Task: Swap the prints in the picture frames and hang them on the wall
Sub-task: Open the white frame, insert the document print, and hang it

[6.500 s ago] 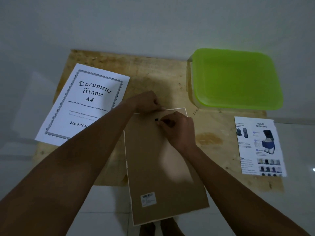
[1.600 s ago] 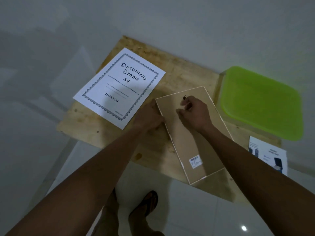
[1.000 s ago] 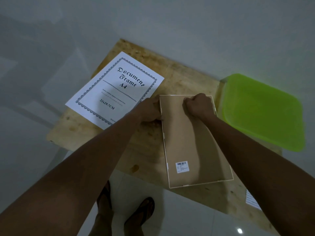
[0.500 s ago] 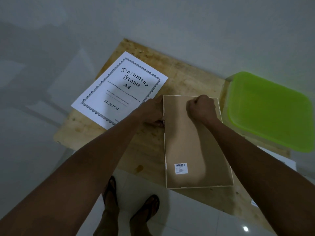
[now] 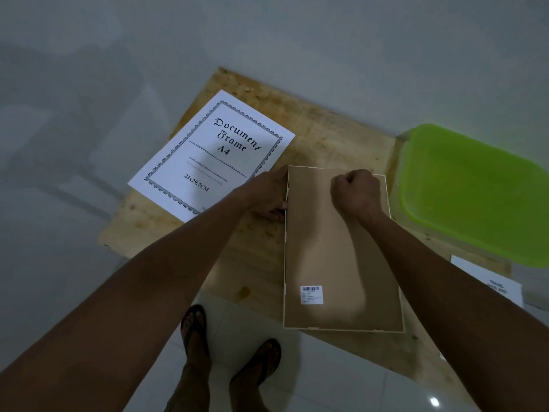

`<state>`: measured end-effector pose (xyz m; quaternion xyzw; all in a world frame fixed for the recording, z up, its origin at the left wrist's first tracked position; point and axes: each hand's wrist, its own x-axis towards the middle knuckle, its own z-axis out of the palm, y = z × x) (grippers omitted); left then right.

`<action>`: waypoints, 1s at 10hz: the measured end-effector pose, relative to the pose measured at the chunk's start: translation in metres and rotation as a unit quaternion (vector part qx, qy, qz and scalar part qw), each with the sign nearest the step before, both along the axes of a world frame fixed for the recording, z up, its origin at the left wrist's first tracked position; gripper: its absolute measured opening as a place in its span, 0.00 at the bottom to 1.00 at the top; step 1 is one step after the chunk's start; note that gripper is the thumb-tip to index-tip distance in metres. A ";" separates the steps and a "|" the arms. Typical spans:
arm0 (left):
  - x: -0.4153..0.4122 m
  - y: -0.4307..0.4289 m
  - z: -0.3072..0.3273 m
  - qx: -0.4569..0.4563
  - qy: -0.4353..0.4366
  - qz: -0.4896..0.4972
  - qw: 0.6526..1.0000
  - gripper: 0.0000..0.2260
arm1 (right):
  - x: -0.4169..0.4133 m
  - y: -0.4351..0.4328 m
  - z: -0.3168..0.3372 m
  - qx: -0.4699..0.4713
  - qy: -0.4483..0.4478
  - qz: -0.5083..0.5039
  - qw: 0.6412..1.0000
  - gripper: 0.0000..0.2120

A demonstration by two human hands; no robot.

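Note:
A white picture frame lies face down on the wooden table, its brown backing board up, with a barcode sticker near the bottom. My left hand grips the frame's upper left edge. My right hand is curled into a fist at the top of the backing, fingers pinched on something hidden there. The "Document Frame A4" print lies flat to the left. A "Travel Shoe Bag" leaflet pokes out at the right, partly hidden by my right arm.
A lime-green plastic container lid sits at the table's right end, close to the frame. A pale wall runs behind the table. My feet in sandals stand on white floor tiles below the near edge.
The frame has turned from slanted to nearly square with me. My left hand moved onto its left edge and my right hand closed into a fist at its top. The view shifted slightly.

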<state>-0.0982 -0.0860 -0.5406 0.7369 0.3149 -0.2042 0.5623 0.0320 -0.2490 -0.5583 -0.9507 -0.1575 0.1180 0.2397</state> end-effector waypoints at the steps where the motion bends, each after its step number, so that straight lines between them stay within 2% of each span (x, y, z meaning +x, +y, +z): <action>1: 0.000 0.000 0.005 -0.003 -0.001 -0.008 1.000 0.37 | 0.001 -0.001 0.001 0.005 -0.001 0.000 1.000 0.18; 5: 0.000 0.002 -0.004 -0.018 0.003 0.005 1.000 0.30 | 0.004 -0.006 0.001 0.031 -0.004 0.002 1.000 0.16; 7: -0.001 0.011 -0.009 0.005 -0.018 -0.029 0.999 0.44 | -0.002 -0.006 -0.003 0.001 -0.002 0.022 1.000 0.15; 8: -0.002 0.011 -0.014 0.021 -0.024 -0.018 0.999 0.45 | -0.009 -0.001 0.004 -0.028 0.012 0.044 0.999 0.21; 9: -0.006 0.009 -0.016 0.065 -0.024 -0.027 0.997 0.51 | -0.038 -0.003 0.009 -0.037 0.000 0.067 0.997 0.23; 10: -0.009 0.005 -0.013 0.147 -0.029 -0.068 0.986 0.48 | -0.079 -0.014 0.005 -0.033 -0.003 0.106 0.994 0.23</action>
